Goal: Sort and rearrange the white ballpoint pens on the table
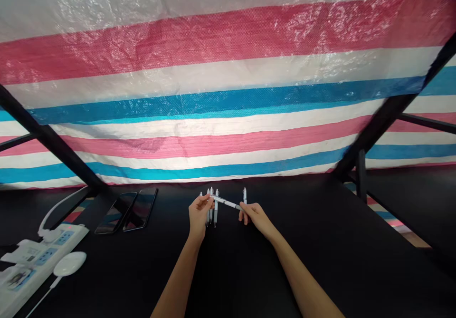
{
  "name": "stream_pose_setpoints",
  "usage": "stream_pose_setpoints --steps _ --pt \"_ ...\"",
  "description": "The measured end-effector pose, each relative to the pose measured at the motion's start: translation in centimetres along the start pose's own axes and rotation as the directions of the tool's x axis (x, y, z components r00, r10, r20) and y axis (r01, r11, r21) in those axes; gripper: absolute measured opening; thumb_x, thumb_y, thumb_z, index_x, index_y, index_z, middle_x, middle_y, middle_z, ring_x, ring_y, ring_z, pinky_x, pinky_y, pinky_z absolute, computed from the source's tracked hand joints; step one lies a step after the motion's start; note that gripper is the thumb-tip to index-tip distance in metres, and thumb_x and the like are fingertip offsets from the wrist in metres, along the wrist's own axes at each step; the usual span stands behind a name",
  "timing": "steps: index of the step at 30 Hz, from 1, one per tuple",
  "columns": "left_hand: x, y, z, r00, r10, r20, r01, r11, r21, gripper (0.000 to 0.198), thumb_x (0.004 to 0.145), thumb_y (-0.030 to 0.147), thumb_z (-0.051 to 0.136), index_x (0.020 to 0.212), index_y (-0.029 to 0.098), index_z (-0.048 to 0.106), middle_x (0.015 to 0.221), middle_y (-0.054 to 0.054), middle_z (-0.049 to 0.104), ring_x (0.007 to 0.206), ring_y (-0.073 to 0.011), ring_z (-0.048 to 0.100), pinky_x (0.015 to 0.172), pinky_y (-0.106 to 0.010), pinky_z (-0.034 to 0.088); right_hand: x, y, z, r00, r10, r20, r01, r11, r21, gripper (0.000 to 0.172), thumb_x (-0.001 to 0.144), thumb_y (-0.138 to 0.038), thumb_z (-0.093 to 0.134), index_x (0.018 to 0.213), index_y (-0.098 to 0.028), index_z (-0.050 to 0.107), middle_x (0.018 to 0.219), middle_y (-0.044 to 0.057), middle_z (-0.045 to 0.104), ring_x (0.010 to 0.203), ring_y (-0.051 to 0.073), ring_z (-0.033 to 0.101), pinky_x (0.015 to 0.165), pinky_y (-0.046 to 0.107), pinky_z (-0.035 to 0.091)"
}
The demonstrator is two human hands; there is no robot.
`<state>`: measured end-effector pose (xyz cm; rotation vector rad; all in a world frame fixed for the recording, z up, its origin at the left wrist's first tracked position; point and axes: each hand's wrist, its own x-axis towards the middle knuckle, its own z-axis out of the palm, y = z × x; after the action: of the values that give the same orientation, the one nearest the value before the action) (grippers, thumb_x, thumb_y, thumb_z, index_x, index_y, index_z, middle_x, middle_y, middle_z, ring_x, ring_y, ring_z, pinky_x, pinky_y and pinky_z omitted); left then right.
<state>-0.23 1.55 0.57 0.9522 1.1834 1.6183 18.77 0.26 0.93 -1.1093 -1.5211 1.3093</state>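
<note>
A white pen (227, 203) with a grey grip is held nearly level between my two hands. My left hand (199, 213) pinches its upper left end, and my right hand (257, 216) pinches the grey end at the right. Behind and beneath the left fingers, several similar pens (215, 211) lie side by side on the black table, partly covered by that hand. One more pen (244, 194) lies apart from them, just beyond my right hand, its lower part hidden by the fingers.
Two dark phones (140, 209) lie at the left of the black table (235, 270). Nearer stands a white power strip (46, 256) with plugs and cables, beside a round white charger (70, 264). Black metal bars (388, 113) and a striped tarp (213, 104) close off the back.
</note>
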Motion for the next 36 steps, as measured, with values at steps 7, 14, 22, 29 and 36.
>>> stream_pose_setpoints --steps 7,14,22,29,36 --pt "0.1 -0.1 -0.2 1.0 -0.011 -0.01 0.011 1.0 -0.024 0.036 0.055 0.036 0.078 0.081 0.012 0.071 0.071 -0.004 0.067 0.061 -0.0123 0.06 0.062 -0.027 0.051 0.0 0.0 0.3 1.0 -0.01 0.014 0.01 1.0 0.002 0.062 0.079 -0.063 0.045 0.037 -0.019 0.052 0.047 0.003 0.054 0.044 0.011 0.046 0.05 0.026 0.035" --pt "0.0 -0.2 -0.3 1.0 -0.021 0.007 0.021 0.999 -0.032 0.031 0.056 0.035 0.078 0.079 0.014 0.072 0.073 -0.004 0.068 0.063 -0.0122 0.06 0.062 -0.026 0.05 0.1 0.4 0.1 1.0 -0.008 -0.013 0.008 1.0 0.006 0.059 0.08 -0.061 0.047 0.038 -0.019 0.052 0.048 0.003 0.054 0.044 0.011 0.046 0.051 0.026 0.036" --pt "0.0 -0.3 -0.4 0.999 -0.029 0.021 0.03 0.999 -0.029 0.029 0.058 0.034 0.077 0.08 0.016 0.072 0.075 -0.003 0.068 0.063 -0.0112 0.059 0.06 -0.024 0.048 0.1 0.6 0.0 1.0 0.006 0.0 -0.006 1.0 0.016 0.058 0.08 -0.06 0.048 0.041 -0.018 0.054 0.051 0.003 0.055 0.044 0.011 0.045 0.049 0.025 0.035" --pt "-0.2 0.2 -0.2 0.999 -0.042 0.013 0.042 0.999 -0.007 0.028 0.058 0.035 0.076 0.077 0.015 0.072 0.078 -0.005 0.069 0.064 -0.0108 0.058 0.057 -0.022 0.044 0.3 1.3 -0.1 1.0 0.007 0.015 -0.007 1.0 0.021 0.057 0.08 -0.059 0.048 0.043 -0.017 0.055 0.055 0.003 0.058 0.044 0.009 0.046 0.048 0.024 0.035" --pt "-0.3 0.5 0.0 0.998 -0.052 0.029 0.051 0.998 0.019 0.028 0.06 0.035 0.074 0.078 0.014 0.071 0.087 -0.008 0.07 0.074 -0.0148 0.061 0.058 -0.022 0.044 0.3 1.3 -0.2 1.0 0.014 0.003 -0.015 0.999 0.034 0.057 0.08 -0.06 0.049 0.044 -0.016 0.054 0.058 0.004 0.059 0.043 0.009 0.046 0.046 0.024 0.033"
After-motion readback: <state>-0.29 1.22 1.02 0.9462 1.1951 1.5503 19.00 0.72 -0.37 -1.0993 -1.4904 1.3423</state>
